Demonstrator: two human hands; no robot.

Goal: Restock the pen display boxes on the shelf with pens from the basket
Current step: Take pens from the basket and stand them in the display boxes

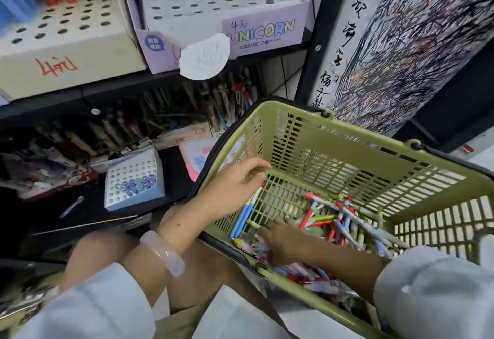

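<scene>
A green plastic basket [347, 151] rests tilted on my lap, and a heap of mixed pens [344, 221] lies in its lower corner. My left hand [235, 183] hovers over the basket's left rim and grips a small bunch of blue and white pens [244, 214] that hang down inside the wall. My right hand [280, 239] lies palm down in the heap with its fingers stretched over the pens. On the upper shelf stand a purple Unicorn display box [267, 33] and a cream display box [66, 52], both with many bare holes.
A small pale blue display box [133, 178] with several purple-topped pens sits on the dark lower shelf, with a loose pen [72, 206] beside it. More pen boxes line the back of that shelf. A scribbled test-paper pillar [401, 44] rises at the right.
</scene>
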